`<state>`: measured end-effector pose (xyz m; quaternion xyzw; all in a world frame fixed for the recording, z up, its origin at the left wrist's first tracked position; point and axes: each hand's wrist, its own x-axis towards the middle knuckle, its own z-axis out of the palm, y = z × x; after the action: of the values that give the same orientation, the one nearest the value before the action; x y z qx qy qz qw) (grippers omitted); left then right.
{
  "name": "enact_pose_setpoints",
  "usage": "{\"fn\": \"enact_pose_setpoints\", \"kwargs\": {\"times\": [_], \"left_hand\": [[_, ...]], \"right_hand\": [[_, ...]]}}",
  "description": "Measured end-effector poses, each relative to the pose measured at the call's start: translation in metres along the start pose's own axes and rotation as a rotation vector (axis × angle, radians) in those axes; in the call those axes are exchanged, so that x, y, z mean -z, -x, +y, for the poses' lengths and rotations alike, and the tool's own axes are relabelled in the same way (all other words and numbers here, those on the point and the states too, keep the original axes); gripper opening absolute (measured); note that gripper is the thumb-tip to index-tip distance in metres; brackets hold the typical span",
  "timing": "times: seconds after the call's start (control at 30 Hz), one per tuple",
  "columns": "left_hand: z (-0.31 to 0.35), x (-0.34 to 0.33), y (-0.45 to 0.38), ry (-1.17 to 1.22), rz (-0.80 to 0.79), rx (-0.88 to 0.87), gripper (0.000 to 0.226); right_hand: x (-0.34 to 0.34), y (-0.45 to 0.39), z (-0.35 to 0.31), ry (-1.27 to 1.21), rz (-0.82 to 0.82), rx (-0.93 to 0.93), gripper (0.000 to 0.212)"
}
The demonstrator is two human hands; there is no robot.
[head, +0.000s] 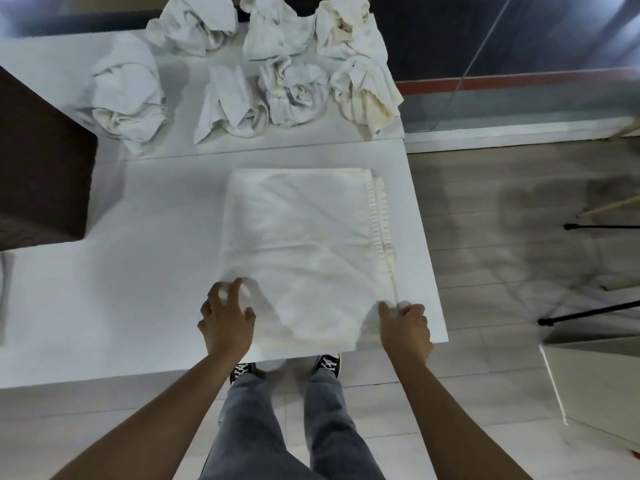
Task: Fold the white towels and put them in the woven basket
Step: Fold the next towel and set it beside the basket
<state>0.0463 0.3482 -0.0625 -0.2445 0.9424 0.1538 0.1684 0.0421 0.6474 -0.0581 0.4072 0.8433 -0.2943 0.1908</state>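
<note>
A white towel [304,244] lies folded over on the white table [114,289], its near end reaching the table's front edge. My left hand [227,318] pinches the towel's near left corner. My right hand [407,325] grips the near right corner by the hemmed edge. Several crumpled white towels [294,88] sit in a group at the far side of the table. The dark brown woven basket [41,168] stands at the left edge of the view; its inside is not visible.
The table's right edge runs just past the towel, with tiled floor beyond. Black tripod legs [588,311] and a white box [599,386] stand on the floor at right. A glass wall rises behind the table.
</note>
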Motion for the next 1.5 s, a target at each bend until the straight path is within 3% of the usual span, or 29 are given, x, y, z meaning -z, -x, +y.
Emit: {"fn": "enact_pose_setpoints", "kwargs": {"times": [0.1, 0.23, 0.33, 0.43, 0.5, 0.67, 0.73, 0.87, 0.93, 1.07, 1.17, 1.3, 1.5], "left_hand": [[-0.012, 0.001, 0.002, 0.191, -0.016, 0.214, 0.058], [-0.028, 0.002, 0.001, 0.274, -0.084, 0.357, 0.045], [-0.027, 0.016, 0.001, 0.344, -0.110, 0.348, 0.037], [-0.025, 0.036, 0.007, 0.563, -0.126, 0.327, 0.027], [-0.025, 0.049, 0.012, 0.629, -0.121, 0.318, 0.032], [-0.030, 0.072, 0.025, 0.774, -0.158, 0.279, 0.059], [-0.033, 0.080, 0.031, 0.816, -0.199, 0.270, 0.058], [-0.028, 0.104, 0.028, 0.978, -0.167, 0.359, 0.025], [-0.024, 0.117, 0.020, 1.044, -0.184, 0.396, 0.021], [-0.009, 0.148, -0.005, 1.254, -0.262, 0.439, 0.020], [0.005, 0.168, -0.034, 1.425, -0.365, 0.367, 0.028], [0.025, 0.170, -0.078, 1.119, -0.328, 0.121, 0.021], [0.049, 0.156, -0.151, 0.810, -0.098, 0.052, 0.022]], "right_hand": [[-0.007, 0.005, 0.004, 0.097, -0.041, -0.048, 0.042], [-0.012, 0.000, 0.003, -0.075, -0.138, -0.127, 0.032], [-0.009, -0.001, 0.002, -0.139, -0.187, -0.085, 0.026], [0.003, 0.009, -0.001, -0.284, -0.189, -0.034, 0.023], [0.012, 0.018, 0.000, -0.415, -0.198, -0.002, 0.023], [0.033, 0.038, 0.006, -0.608, -0.290, 0.112, 0.054], [0.041, 0.045, 0.004, -0.724, -0.304, 0.122, 0.049], [0.056, 0.042, -0.020, -0.890, -0.309, 0.078, 0.022], [0.062, 0.037, -0.040, -1.002, -0.328, 0.016, 0.011], [0.074, 0.019, -0.082, -1.282, -0.505, -0.090, 0.019], [0.079, -0.002, -0.107, -1.299, -0.543, -0.059, 0.026], [0.071, -0.025, -0.143, -0.921, -0.282, 0.134, 0.008], [0.048, -0.063, -0.185, -0.689, -0.066, 0.159, 0.016]]}}
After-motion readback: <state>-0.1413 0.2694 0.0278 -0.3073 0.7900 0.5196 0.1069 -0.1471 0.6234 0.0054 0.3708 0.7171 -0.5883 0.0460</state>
